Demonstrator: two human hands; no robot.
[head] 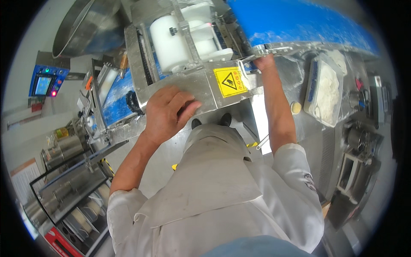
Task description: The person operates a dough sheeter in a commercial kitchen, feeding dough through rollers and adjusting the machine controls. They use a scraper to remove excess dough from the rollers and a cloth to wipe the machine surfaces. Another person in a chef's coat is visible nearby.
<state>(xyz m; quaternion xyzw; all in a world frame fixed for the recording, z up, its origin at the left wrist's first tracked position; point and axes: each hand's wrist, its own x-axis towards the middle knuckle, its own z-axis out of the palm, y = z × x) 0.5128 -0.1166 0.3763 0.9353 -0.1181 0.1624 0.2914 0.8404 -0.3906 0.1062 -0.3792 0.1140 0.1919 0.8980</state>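
Note:
My left hand (168,110) rests on the stainless-steel housing (192,86) of a dough-forming machine, its thumb apart from the bent fingers and nothing visible in its grasp. Right of it, a yellow hand-injury warning sticker (230,82) is on the same housing. Behind the housing sit a thick white roller (170,43) and white shaped guides (205,38). My right hand (266,62) reaches to the near edge of a flour-dusted blue conveyor belt (298,27). Its fingers are hidden beneath the edge's metal fittings, so what they touch cannot be seen.
A clear plastic bin of flour (324,90) stands on the steel table at right, beside a small pale dough piece (295,108). Another blue belt (117,104) runs at left, near a black knob (133,102). A control panel (45,84) with lit buttons stands farther left.

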